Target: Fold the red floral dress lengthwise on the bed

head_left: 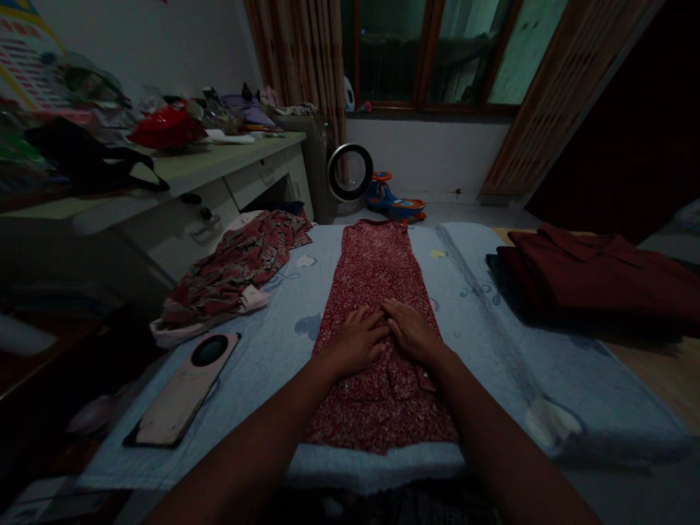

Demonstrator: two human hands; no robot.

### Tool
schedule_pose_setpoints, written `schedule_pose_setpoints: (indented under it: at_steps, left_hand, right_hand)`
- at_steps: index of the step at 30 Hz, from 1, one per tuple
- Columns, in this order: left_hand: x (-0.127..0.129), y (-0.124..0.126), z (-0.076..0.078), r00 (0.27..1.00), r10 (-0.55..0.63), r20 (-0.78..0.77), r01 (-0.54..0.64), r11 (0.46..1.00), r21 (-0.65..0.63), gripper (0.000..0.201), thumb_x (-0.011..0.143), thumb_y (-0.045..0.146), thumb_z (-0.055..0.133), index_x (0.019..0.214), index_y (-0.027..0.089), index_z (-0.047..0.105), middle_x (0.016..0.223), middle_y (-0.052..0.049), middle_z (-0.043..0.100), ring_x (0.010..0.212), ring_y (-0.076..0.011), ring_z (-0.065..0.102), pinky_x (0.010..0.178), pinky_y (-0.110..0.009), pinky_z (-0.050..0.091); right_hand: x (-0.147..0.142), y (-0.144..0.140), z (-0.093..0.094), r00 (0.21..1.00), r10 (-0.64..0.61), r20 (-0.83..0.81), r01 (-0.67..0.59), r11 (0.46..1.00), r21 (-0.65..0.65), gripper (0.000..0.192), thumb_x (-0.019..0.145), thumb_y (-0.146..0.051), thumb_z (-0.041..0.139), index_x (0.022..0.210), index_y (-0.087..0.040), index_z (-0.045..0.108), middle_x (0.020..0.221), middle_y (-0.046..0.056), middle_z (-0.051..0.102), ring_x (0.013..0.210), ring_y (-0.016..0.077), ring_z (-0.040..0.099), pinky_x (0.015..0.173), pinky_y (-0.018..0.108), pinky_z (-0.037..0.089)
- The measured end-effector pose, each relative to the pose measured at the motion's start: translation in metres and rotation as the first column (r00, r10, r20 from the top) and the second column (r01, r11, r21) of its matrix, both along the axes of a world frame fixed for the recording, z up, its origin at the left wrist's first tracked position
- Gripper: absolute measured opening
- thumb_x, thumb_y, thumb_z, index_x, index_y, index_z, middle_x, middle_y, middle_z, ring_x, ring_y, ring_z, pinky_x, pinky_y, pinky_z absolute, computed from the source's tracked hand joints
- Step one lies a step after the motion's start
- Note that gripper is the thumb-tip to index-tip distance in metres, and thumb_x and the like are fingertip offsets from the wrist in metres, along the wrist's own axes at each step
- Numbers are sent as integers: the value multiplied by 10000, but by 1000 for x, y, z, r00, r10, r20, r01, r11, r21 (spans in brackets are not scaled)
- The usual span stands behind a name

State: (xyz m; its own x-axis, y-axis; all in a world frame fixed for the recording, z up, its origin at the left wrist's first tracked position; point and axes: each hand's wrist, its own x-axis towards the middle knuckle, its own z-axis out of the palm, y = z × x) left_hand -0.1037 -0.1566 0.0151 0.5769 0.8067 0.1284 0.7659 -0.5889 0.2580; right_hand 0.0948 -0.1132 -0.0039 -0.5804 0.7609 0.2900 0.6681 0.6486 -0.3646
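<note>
A red speckled knit garment (377,262), folded into a long narrow shape, lies lengthwise before me on a light blue cloth (481,372). My left hand (359,341) rests palm down on its middle, fingers stretched out. Beside it, my right hand (410,329) also presses flat on the fabric, its fingertips meeting those of the left. Neither hand grips anything. Part of the garment beneath the hands is hidden.
A phone (183,394) in a pale case lies at left, below a crumpled patterned garment (235,270). Folded dark red clothes (596,270) are stacked at right. A cluttered white desk (219,164) stands along the left wall; a blue ride-on toy (391,200) sits beyond.
</note>
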Motion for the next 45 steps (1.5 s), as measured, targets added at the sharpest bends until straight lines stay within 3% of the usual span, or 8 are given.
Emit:
schedule_pose_setpoints:
  at_steps: [5, 12, 22, 29, 36, 45]
  left_hand:
    - [-1, 1, -2, 1000, 2, 2, -2, 1000, -19, 483, 963, 345, 530, 1442, 344, 469, 1585, -25, 357, 1469, -360, 260, 1192, -578, 237]
    - [1, -1, 4, 999, 21, 43, -18, 998, -59, 482, 948, 319, 553, 1425, 299, 483, 1568, -31, 396, 1479, -342, 255, 1203, -560, 232]
    - [2, -3, 7, 993, 68, 94, -59, 994, -97, 530, 918, 307, 590, 1422, 211, 458, 1530, -73, 456, 1477, -328, 274, 1215, -530, 239]
    - [1, -3, 5, 995, 64, 75, -57, 994, -91, 607, 921, 303, 578, 1489, 221, 379, 1544, -76, 438, 1487, -305, 262, 1216, -506, 236]
    - [-7, -1, 0, 997, 73, 28, -70, 994, -88, 584, 942, 350, 558, 1493, 256, 386, 1596, -79, 354, 1496, -294, 248, 1208, -526, 221]
    - [-30, -3, 11, 989, 144, 39, -140, 987, -80, 465, 943, 232, 527, 1407, 248, 497, 1532, -82, 453, 1409, -247, 413, 1170, -454, 321]
  right_hand:
    - [3, 6, -1, 997, -36, 66, 37, 999, -5, 484, 961, -154, 335, 1409, -107, 513, 1470, 176, 510, 1386, 248, 454, 1153, 466, 374]
    - [-1, 4, 0, 984, -114, 137, 116, 993, -7, 461, 975, -181, 361, 1396, -105, 531, 1511, 158, 466, 1417, 261, 407, 1178, 466, 325]
    - [-2, -3, 11, 971, -115, 211, 126, 991, -37, 493, 967, -223, 387, 1436, -109, 489, 1551, 148, 412, 1446, 265, 356, 1185, 478, 295]
    - [-4, -8, 15, 944, -121, 305, 141, 989, -42, 543, 993, -313, 377, 1501, -122, 405, 1604, 123, 317, 1487, 273, 270, 1202, 487, 242]
    - [-3, -8, 14, 942, -114, 315, 129, 991, -27, 550, 992, -318, 373, 1511, -138, 393, 1606, 124, 313, 1486, 272, 271, 1196, 494, 246]
    - [-4, -8, 17, 942, -114, 316, 139, 989, -56, 545, 991, -311, 387, 1513, -155, 392, 1608, 113, 312, 1488, 270, 266, 1197, 489, 239]
